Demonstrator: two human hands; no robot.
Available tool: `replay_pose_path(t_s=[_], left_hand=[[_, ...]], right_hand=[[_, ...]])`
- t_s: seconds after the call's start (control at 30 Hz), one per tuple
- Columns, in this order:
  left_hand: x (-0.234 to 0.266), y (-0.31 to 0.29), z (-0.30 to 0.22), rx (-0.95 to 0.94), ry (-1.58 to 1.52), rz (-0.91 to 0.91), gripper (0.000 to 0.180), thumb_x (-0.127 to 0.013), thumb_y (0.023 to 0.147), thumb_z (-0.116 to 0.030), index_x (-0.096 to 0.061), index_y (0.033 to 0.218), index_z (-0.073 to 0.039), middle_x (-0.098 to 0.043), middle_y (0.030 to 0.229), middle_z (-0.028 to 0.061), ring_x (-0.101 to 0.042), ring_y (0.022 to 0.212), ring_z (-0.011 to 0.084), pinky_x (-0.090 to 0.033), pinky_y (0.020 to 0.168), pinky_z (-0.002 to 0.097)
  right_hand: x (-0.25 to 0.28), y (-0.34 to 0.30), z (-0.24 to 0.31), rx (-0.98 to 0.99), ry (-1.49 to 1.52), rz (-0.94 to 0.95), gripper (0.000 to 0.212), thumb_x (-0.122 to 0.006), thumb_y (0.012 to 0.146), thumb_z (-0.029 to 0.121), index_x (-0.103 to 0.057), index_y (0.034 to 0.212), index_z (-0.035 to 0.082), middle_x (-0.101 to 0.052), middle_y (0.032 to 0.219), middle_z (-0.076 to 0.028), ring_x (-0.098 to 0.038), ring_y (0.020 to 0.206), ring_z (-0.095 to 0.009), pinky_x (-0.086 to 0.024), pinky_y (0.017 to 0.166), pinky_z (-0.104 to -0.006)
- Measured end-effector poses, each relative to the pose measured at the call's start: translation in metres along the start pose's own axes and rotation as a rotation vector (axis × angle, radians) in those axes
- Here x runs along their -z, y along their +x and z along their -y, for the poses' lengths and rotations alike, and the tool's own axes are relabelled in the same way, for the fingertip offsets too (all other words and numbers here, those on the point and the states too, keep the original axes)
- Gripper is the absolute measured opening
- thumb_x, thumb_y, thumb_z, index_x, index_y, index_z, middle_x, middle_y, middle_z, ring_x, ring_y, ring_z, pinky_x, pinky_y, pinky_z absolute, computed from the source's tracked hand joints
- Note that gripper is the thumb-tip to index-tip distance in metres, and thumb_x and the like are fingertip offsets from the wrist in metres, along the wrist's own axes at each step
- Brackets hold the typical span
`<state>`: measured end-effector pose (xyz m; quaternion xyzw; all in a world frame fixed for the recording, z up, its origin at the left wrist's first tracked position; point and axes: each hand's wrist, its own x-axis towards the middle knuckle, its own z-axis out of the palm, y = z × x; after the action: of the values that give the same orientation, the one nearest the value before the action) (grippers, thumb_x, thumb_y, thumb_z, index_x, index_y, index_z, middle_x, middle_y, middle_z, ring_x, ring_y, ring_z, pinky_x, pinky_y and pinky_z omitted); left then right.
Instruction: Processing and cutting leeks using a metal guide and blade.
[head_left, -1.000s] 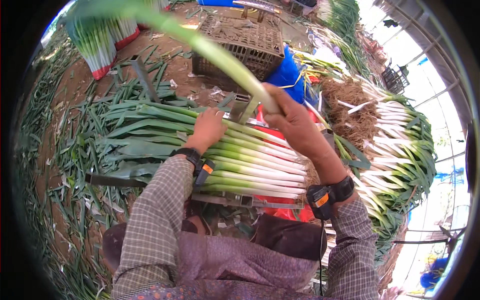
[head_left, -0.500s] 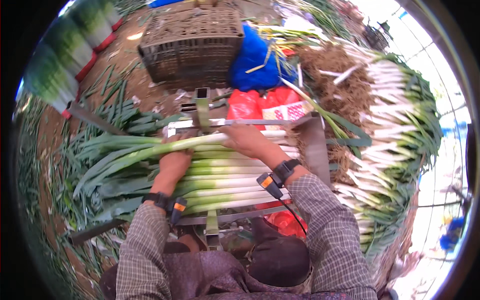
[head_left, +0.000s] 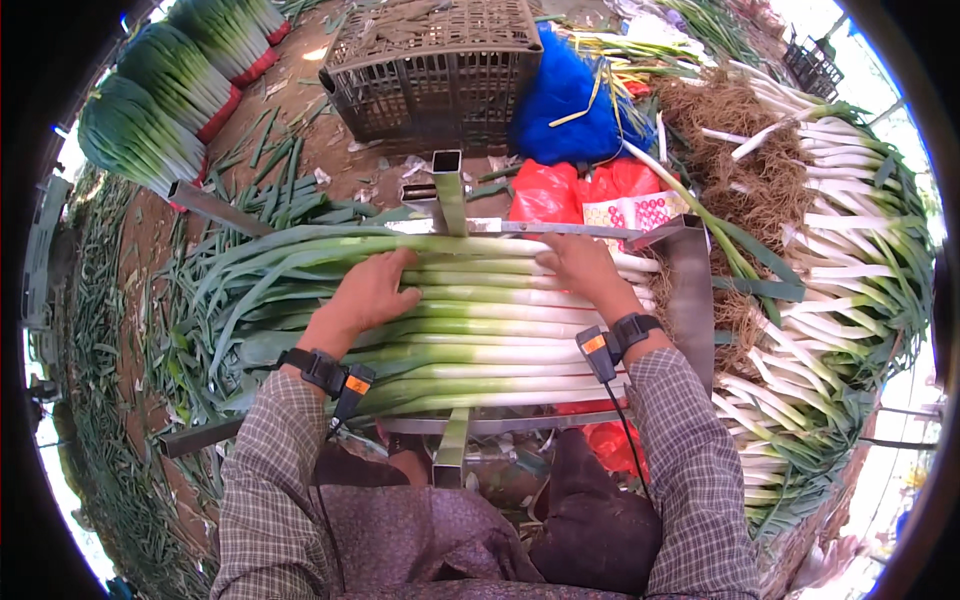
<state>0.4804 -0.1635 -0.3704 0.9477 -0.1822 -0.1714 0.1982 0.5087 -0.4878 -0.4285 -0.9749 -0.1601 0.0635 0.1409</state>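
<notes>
A row of leeks point(head_left: 480, 335) lies side by side across a metal frame point(head_left: 690, 290), white ends to the right, green leaves to the left. My left hand point(head_left: 372, 292) rests flat on the leeks left of the middle, fingers spread. My right hand point(head_left: 580, 268) presses flat on the far leeks near the white ends. Neither hand grips anything. Both wrists carry black bands with small orange-marked devices.
A dark plastic crate point(head_left: 435, 60) stands behind the frame, with a blue net bag point(head_left: 565, 100) and red bags point(head_left: 545, 190) beside it. A heap of loose leeks point(head_left: 850, 250) with roots lies at the right. Tied bundles point(head_left: 150, 110) lie at far left. Cut leaves cover the ground.
One second ago my right hand held a single leek up in the air. That leek now lies with the others, and both hands have come down flat onto the row.
</notes>
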Motion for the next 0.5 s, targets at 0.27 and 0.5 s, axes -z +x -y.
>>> replay_pose_path(t_s=[0.27, 0.5], left_hand=[[-0.010, 0.029, 0.017, 0.143, 0.144, -0.048, 0.035, -0.054, 0.083, -0.017, -0.041, 0.112, -0.003, -0.063, 0.091, 0.0222, -0.059, 0.088, 0.0427, -0.045, 0.074, 0.0504], [0.006, 0.058, -0.023, 0.170, 0.498, 0.051, 0.039, -0.063, 0.079, -0.035, -0.055, 0.104, -0.006, -0.065, 0.091, 0.0143, -0.062, 0.087, 0.0340, -0.045, 0.072, 0.0499]], right_hand=[[0.003, -0.002, -0.002, -0.142, 0.046, 0.182, 0.052, -0.048, 0.084, 0.058, -0.065, 0.105, 0.013, -0.067, 0.096, -0.017, -0.062, 0.095, -0.034, -0.046, 0.082, -0.0462], [0.009, -0.003, -0.005, -0.128, 0.041, 0.259, 0.055, -0.043, 0.086, 0.061, -0.066, 0.102, 0.013, -0.066, 0.098, -0.016, -0.061, 0.097, -0.033, -0.045, 0.085, -0.0453]])
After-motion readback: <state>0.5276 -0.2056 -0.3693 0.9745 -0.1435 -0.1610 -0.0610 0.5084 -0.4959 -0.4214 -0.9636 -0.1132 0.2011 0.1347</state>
